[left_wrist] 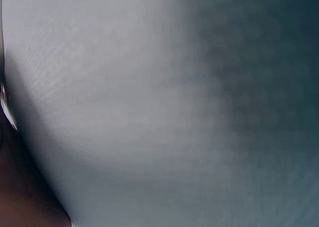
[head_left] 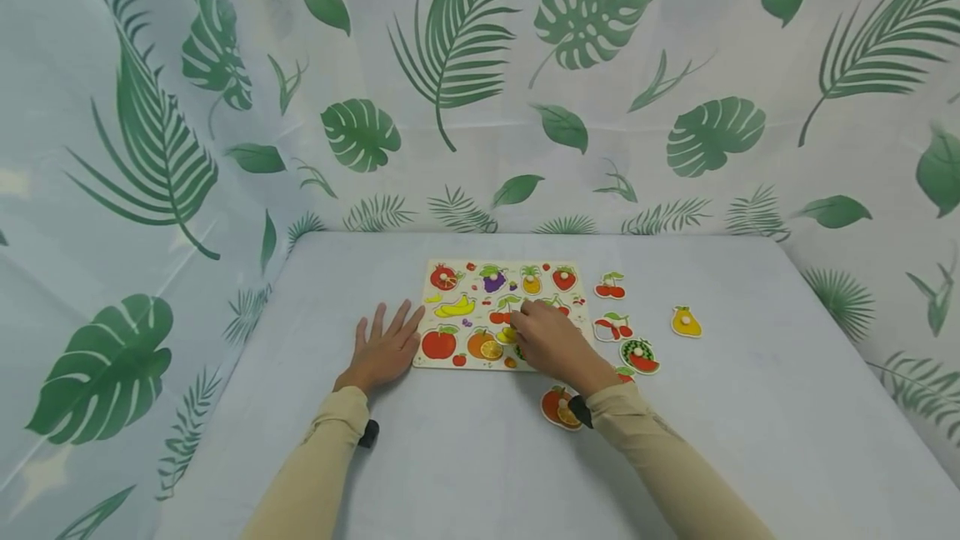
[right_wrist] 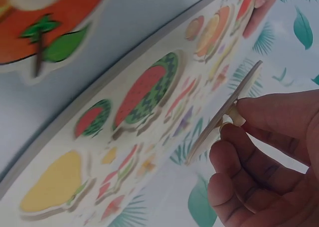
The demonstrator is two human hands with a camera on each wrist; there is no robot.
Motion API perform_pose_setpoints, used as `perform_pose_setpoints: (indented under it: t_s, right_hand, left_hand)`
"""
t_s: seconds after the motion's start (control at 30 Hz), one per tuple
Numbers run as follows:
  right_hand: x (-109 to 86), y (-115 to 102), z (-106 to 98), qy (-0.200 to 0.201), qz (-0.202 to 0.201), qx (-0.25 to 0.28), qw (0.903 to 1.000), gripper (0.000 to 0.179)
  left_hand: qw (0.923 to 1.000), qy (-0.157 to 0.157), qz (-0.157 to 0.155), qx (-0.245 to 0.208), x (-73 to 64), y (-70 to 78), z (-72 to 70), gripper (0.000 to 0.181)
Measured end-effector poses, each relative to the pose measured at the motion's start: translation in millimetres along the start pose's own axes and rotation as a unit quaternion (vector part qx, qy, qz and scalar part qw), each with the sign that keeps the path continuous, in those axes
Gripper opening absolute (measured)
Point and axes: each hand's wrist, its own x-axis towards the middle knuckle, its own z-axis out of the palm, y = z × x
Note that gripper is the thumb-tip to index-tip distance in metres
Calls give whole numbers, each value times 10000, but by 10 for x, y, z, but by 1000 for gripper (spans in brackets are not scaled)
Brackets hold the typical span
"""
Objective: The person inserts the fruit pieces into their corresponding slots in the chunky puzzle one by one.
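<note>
A wooden fruit puzzle board (head_left: 480,362) lies flat on the table. My right hand (head_left: 551,340) is over its middle right, thumb and fingers pinching a puzzle piece (right_wrist: 219,118) by its round knob. The right wrist view shows that piece edge-on, tilted above the board; yellow shows under the fingers in the head view, but most of its picture is hidden. My left hand (head_left: 386,348) lies with fingers spread at the board's left edge, fingertips touching it. Pomegranate (head_left: 443,277), grape (head_left: 492,277), pineapple (head_left: 531,280) and strawberry (head_left: 564,277) pieces sit in the top row.
Right of the board lie loose pieces: cherries (head_left: 610,286), a second red fruit piece (head_left: 613,327), watermelon (head_left: 639,356) and a yellow pear (head_left: 686,322). An orange piece (head_left: 557,405) lies near my right wrist, which partly covers another red piece (head_left: 625,374). Leaf-patterned cloth (head_left: 465,165) stands behind the table.
</note>
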Motion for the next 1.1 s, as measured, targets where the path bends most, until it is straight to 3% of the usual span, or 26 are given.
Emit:
perform_pose_setpoints:
  t_s: [0.3, 0.57, 1.1]
  right_hand:
    - [203, -19, 28, -106, -98, 76, 9999, 9]
    - [431, -26, 92, -322, -63, 166, 9993, 10]
    - [803, -88, 335, -608, 29, 561, 9966, 9]
  left_hand:
    - [10000, -40, -23, 30, 20, -11, 34, 63]
    - [9999, -127, -34, 25, 7, -4, -24, 63]
    - [10000, -60, 64, -17, 23, -40, -36, 64]
